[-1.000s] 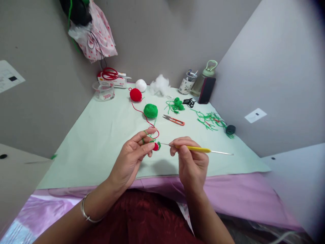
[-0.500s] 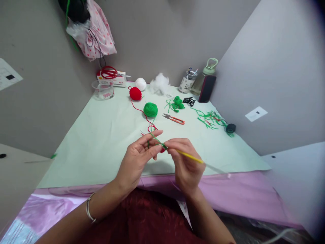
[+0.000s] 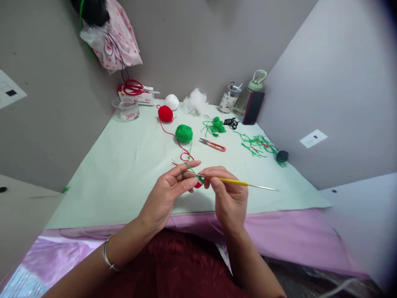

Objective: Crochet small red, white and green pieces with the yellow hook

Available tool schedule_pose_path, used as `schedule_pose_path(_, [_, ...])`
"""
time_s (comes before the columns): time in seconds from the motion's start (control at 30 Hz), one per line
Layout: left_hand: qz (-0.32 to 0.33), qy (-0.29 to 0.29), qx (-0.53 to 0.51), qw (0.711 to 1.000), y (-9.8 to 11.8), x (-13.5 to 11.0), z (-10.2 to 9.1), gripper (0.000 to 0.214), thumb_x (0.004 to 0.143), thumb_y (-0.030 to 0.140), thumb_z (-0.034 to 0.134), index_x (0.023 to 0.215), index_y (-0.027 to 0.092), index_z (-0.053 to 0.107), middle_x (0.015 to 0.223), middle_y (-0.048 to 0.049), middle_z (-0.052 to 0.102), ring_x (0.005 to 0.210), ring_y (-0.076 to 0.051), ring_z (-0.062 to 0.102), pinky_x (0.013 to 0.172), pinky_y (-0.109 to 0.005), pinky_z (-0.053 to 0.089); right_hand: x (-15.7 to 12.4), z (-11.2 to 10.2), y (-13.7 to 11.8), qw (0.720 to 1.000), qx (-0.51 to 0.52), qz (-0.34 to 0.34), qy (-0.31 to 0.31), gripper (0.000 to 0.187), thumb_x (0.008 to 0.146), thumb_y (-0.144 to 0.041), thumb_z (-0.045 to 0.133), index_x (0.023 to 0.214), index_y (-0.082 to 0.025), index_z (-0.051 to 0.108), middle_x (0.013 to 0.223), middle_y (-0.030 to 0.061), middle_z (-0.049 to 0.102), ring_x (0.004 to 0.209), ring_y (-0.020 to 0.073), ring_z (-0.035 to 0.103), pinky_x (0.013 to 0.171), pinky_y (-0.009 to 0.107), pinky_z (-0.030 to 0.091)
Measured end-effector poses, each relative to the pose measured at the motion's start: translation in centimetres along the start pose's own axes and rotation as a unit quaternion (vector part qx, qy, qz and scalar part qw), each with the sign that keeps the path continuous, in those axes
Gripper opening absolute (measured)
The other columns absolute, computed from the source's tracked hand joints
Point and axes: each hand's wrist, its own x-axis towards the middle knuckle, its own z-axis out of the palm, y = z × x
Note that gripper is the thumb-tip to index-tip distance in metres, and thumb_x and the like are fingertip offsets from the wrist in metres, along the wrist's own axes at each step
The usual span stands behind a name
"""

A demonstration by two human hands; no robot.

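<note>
My left hand (image 3: 170,186) pinches a small red and green crochet piece (image 3: 199,182) between thumb and fingers. Green yarn runs over its raised index finger and back to a green yarn ball (image 3: 184,133) on the table. In my right hand (image 3: 228,190) is a crochet hook (image 3: 234,181) with a yellow grip, held like a pencil and lying nearly level. The hook's left end reaches to the top of the crochet piece by my left fingers; whether it sits inside a stitch is too small to tell. Loose red yarn (image 3: 186,155) lies just beyond my left hand.
Behind are a red yarn ball (image 3: 165,113), a white ball (image 3: 171,102) and fluffy stuffing (image 3: 196,102). Orange thread snips (image 3: 212,145) lie mid-table. Green yarn scraps (image 3: 256,145), a phone (image 3: 253,108) and a bottle (image 3: 247,97) stand right; red scissors (image 3: 134,87) and a plastic tub (image 3: 125,111) left.
The hook has swung from slanting down to the right to nearly level, and its left end now shows above the crochet piece. My left hand has hardly moved.
</note>
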Motion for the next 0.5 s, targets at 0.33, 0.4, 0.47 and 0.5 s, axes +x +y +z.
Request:
schedule_pose_path(0.33, [-0.009,0.0,-0.005,1.0,0.46,-0.27,-0.05,0.029,0.08,0.026,0.086,0.109,0.023,0.085,0.091,-0.0009,0.067,0.065,-0.008,0.055,0.068,-0.025,0.046,0.36,-0.28,-0.02,0.989,0.119,0.083,0.024,0.019,0.1,-0.036,0.067,0.092,-0.022,0.076,0.085,0.0031,0.076,0.064,0.013,0.065,0.06,0.028,0.055])
schedule_pose_path(0.4, [-0.007,0.001,-0.002,1.0,0.57,-0.3,0.05,0.027,0.08,0.026,0.086,0.107,0.023,0.086,0.09,-0.0009,0.067,0.065,-0.008,0.054,0.068,-0.025,0.046,0.38,-0.35,-0.13,0.989,0.122,0.083,0.017,0.02,0.101,-0.036,0.065,0.091,-0.021,0.075,0.084,0.003,0.075,0.064,0.0134,0.065,0.06,0.028,0.056])
schedule_pose_path(0.47, [-0.002,0.003,0.002,1.0,0.64,-0.34,0.11,0.026,0.081,0.025,0.085,0.106,0.023,0.086,0.088,-0.0004,0.066,0.065,-0.008,0.053,0.068,-0.024,0.046,0.24,-0.47,-0.3,0.992,0.104,0.075,0.009,0.021,0.103,-0.035,0.063,0.093,-0.021,0.074,0.086,0.004,0.076,0.067,0.0144,0.067,0.062,0.03,0.057])
schedule_pose_path(0.5, [0.002,0.004,0.005,1.0,0.65,-0.36,0.11,0.026,0.081,0.025,0.084,0.106,0.024,0.086,0.087,-0.0001,0.066,0.065,-0.008,0.054,0.069,-0.024,0.046,0.11,-0.54,-0.4,0.994,0.091,0.067,0.006,0.021,0.104,-0.035,0.061,0.095,-0.021,0.074,0.089,0.0048,0.077,0.068,0.015,0.068,0.063,0.031,0.057])
